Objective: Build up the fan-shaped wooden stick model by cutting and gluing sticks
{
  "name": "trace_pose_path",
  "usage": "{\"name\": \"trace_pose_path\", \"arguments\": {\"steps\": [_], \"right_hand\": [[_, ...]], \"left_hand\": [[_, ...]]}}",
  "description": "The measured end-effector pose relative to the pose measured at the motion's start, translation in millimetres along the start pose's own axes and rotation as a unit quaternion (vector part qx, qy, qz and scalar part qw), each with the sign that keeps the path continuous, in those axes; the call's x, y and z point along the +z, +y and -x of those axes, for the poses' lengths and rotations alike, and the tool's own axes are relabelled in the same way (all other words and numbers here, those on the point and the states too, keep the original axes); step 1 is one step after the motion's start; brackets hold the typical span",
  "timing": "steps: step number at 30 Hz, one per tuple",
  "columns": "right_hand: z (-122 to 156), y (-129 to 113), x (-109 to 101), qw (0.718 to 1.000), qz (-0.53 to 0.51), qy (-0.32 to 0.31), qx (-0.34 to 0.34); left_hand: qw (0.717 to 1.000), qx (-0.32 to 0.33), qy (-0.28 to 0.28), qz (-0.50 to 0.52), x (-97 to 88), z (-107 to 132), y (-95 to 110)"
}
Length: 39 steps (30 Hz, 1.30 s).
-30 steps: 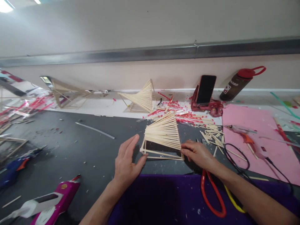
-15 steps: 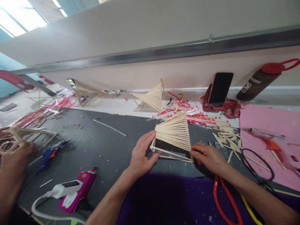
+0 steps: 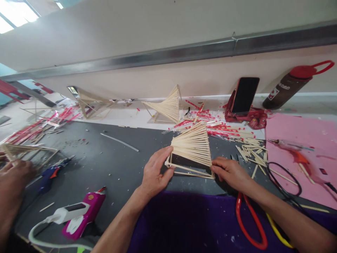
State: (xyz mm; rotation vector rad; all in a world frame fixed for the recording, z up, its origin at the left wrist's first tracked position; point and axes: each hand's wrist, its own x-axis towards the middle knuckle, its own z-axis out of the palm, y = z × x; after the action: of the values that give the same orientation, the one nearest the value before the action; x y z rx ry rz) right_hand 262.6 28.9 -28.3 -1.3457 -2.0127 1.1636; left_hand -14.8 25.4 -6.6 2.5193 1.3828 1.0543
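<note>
A model of thin wooden sticks [image 3: 191, 143] rests on the dark grey surface in front of me, its sticks fanned into a twisted sheet over an open frame. At its left corner, my left hand [image 3: 158, 172] grips it, fingertips on the upper part and thumb by the lower sticks. My right hand [image 3: 231, 173] pinches the model's lower right corner between thumb and fingers. Pliers with red handles [image 3: 251, 225] lie beneath my right forearm. Just beyond the model stands a similar stick model [image 3: 168, 107].
Cut sticks [image 3: 252, 151] and red-tipped wrappers [image 3: 223, 131] lie behind and right. A glue gun [image 3: 297, 154] rests on pink sheet. A phone [image 3: 245, 95] and bottle [image 3: 288, 86] stand at the back. Left are a magenta power strip [image 3: 84, 214], blue glue gun [image 3: 51, 175] and another person's hand [image 3: 18, 175].
The view has shifted slightly, so everything sits a little further left and higher. Both my hands keep their hold on the stick model.
</note>
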Motion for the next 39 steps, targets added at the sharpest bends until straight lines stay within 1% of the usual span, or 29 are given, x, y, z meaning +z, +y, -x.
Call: {"name": "trace_pose_path", "arguments": {"steps": [6,23,27,30,33,36,39], "right_hand": [[-0.3,1.0,0.8,1.0,0.002,0.004,-0.013],[-1.4,0.2,2.2,0.998,0.04,0.014,-0.035],[0.2,1.0,1.1,1.0,0.016,0.012,-0.019],[1.4,1.6,-2.2,0.999,-0.035,-0.004,0.02],[0.7,1.3,-4.3,0.995,-0.081,0.006,0.053],[-1.0,-0.2,-3.5,0.994,-0.094,0.01,0.046],[-1.5,-1.1,-1.4,0.996,-0.077,0.0,0.038]], "left_hand": [[0.999,0.009,-0.01,-0.029,-0.1,1.0,-2.2],[1.0,0.013,-0.001,-0.026,-0.2,0.3,-1.3],[1.0,0.01,0.004,-0.012,-0.2,-0.2,0.9],[1.0,0.005,0.005,0.003,0.1,0.8,2.5],[1.0,-0.007,0.016,0.014,0.4,2.3,3.1],[0.999,-0.033,0.023,0.02,0.4,2.8,3.3],[0.998,-0.049,0.018,0.018,0.6,2.5,4.0]]}}
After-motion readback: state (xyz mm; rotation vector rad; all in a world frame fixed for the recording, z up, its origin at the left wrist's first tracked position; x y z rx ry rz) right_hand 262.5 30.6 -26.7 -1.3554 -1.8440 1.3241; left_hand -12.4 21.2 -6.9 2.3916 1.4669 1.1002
